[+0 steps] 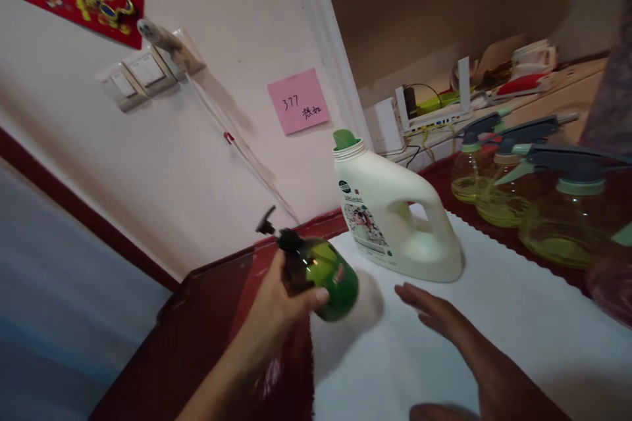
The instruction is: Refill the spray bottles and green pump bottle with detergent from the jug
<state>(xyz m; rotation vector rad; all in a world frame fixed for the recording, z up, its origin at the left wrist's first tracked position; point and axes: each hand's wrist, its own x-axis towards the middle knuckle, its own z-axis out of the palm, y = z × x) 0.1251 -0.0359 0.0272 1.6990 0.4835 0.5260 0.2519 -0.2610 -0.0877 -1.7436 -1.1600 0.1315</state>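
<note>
My left hand (291,302) is wrapped round a green pump bottle (340,279) with a black pump top, held tilted above the left edge of the white cloth (365,368). The bottle's pump leans toward the wall. Over the cloth, my right hand (459,348) has its fingers stretched out and the thumb apart, with nothing in it. Just beyond that hand stands a cream detergent jug (395,217) with a handle; its threaded neck is uncapped, with a green spout inside.
Several spray bottles (567,223) holding yellowish liquid stand along the right on the dark red tabletop (197,335). Behind them a shelf carries a white router (439,120) with cables. On the wall are a pink note (299,102) and switches (143,72) with a plugged-in cord.
</note>
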